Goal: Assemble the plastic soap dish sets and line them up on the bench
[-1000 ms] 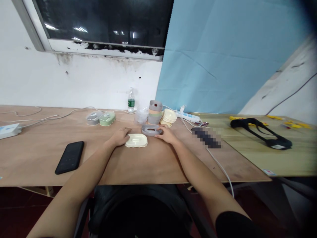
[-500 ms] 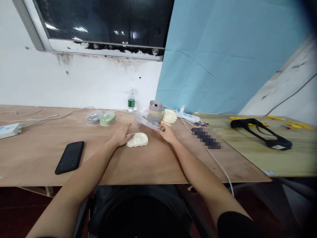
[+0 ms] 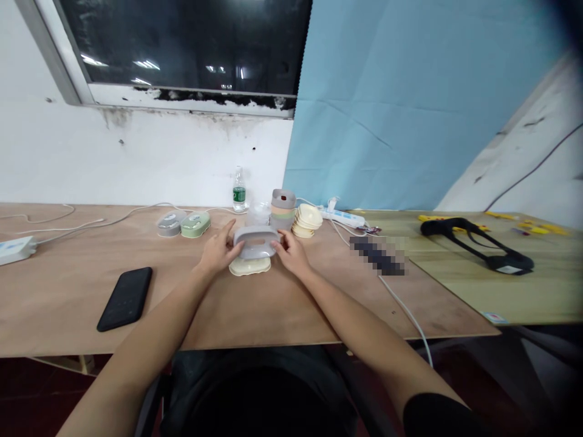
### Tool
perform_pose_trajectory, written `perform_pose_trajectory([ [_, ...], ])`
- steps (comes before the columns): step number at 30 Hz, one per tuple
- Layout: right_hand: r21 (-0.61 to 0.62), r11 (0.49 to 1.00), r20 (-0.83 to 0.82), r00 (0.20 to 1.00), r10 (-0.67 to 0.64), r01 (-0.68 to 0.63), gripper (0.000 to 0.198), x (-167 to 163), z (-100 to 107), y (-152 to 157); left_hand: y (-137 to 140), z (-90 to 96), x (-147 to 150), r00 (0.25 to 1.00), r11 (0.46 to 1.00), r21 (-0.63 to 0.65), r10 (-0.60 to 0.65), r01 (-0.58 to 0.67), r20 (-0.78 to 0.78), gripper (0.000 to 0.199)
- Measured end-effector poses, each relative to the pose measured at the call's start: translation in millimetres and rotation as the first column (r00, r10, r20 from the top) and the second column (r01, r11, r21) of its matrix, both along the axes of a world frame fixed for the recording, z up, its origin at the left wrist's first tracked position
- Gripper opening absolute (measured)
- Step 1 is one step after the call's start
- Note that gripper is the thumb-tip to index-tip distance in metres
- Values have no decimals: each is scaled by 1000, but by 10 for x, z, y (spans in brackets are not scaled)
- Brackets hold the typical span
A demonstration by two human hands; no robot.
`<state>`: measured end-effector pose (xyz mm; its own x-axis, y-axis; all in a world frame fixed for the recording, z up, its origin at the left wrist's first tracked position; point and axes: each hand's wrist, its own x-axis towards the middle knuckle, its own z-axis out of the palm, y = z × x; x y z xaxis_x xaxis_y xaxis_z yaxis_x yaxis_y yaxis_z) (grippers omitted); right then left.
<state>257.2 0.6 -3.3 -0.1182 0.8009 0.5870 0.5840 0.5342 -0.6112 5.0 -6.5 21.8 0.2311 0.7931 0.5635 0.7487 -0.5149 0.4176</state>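
Observation:
Between my hands is a grey oval plastic ring [image 3: 259, 251] with an opening in its middle, tilted over a cream oval tray [image 3: 249, 267] on the table. My left hand [image 3: 219, 249] grips the ring's left end, thumb in front and forefinger pointing away. At its right end, my right hand [image 3: 291, 252] pinches it between thumb and fingers. The ring hides the tray's far part; whether they touch, I cannot tell. Behind are stacked rings [image 3: 283, 206] in grey, orange and green, and a stack of cream trays [image 3: 308, 220].
A grey oval case [image 3: 170, 224] and a green one [image 3: 195, 224] stand back left. Also on the table are a water bottle [image 3: 239, 193], a clear plastic bag [image 3: 259, 213], a black phone [image 3: 125, 298], a power strip [image 3: 342, 217] and cables. A black strap frame [image 3: 478, 246] lies right.
My right hand has brought the grey ring left and nearer, over the cream tray. My left hand has let go of the tray and taken the ring's left end.

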Motion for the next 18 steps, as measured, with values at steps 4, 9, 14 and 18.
perform_pose_trajectory([
  [4, -96, 993, -65, 996, 56, -62, 52, -104, -78, 40, 19, 19, -60, 997, 995, -97, -26, 19, -75, 61],
  [9, -185, 982, -16, 999, 41, -43, 41, -143, -152, 117, 148, -58, -140, 966, 962, -262, -141, 82, -216, 42],
  [14, -282, 960, 262, 961, 85, -8, 34, -166, -116, 119, 228, -167, -144, 924, 896, -443, -172, 2, -343, 40],
  [18, -279, 960, 325, 943, 77, 18, 37, -144, -106, 107, 229, -194, -126, 933, 912, -410, -117, -35, -339, 48],
])
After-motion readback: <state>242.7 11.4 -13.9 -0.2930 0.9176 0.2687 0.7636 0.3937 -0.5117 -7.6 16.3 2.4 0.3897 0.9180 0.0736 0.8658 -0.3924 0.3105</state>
